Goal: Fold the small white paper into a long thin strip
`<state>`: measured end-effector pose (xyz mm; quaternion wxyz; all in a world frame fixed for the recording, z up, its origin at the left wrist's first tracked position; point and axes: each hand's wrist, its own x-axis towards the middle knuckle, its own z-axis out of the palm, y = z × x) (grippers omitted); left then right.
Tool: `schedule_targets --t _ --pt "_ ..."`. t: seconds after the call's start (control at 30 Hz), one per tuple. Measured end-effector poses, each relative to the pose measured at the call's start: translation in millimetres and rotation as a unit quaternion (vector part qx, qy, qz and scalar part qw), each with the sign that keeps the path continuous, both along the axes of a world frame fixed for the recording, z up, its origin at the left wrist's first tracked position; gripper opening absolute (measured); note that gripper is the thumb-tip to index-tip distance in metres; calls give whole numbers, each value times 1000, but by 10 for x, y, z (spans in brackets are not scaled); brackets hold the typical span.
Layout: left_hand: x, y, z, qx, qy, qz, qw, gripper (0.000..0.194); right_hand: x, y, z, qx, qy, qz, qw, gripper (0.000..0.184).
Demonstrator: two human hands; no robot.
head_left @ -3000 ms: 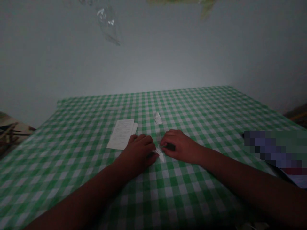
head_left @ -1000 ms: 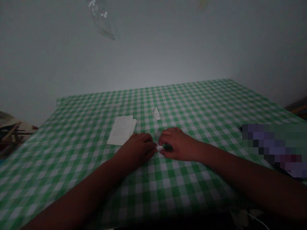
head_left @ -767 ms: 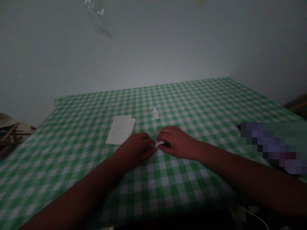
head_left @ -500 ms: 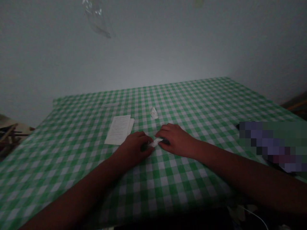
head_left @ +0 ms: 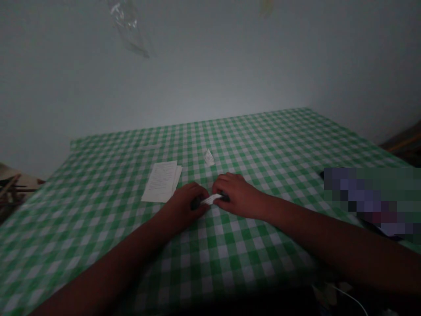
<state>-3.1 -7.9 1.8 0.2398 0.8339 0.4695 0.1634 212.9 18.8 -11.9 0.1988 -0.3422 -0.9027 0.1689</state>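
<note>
Between my two hands is a small strip of folded paper (head_left: 211,199), pale with dark print lines. My left hand (head_left: 190,199) pinches its left end between thumb and fingers. At the other end, my right hand (head_left: 234,192) grips the strip the same way, close to the left. Both hands rest low over the checked tablecloth. Dark patches show inside each grasp, and I cannot make out whether they are shadow or an object. Left of my left hand lies a stack of printed sheets (head_left: 160,181). Beyond the hands stands a small folded paper piece (head_left: 208,157).
A green and white checked tablecloth (head_left: 263,145) covers the table, which meets a plain wall (head_left: 210,66). A blurred-out dark object (head_left: 362,202) lies at the right edge. Faint clear strip (head_left: 149,147) at the back left. A white cable (head_left: 351,296) hangs below the front edge.
The view has shifted slightly. The paper strip looks a little narrower and flatter between my fingers, and both hands keep their hold on it.
</note>
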Motion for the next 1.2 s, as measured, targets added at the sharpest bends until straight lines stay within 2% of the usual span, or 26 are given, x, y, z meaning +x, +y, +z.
schedule_targets --t 0.27,0.4,0.6,0.8,0.93,1.07,1.2 --pt "4 -44 49 -12 -25 -25 999 7 -5 32 3 42 25 21 999 6" --pt "25 -61 66 -41 -51 -30 997 11 -22 24 -18 8 55 37 998 7" --pt "46 -58 90 -84 -64 13 994 11 -54 -22 -9 -75 117 21 990 10" --pt "59 -60 99 -97 -75 71 990 10 -76 -35 -19 -221 207 -29 952 9" --pt "74 -65 87 -95 -83 95 987 10 -88 -30 -56 -285 228 -42 930 7" --pt "88 -87 83 -102 -88 100 986 13 -100 -18 -73 -358 269 -40 893 4" --pt "101 -113 75 -96 -97 98 986 18 -115 -17 -76 -389 302 -52 869 5"
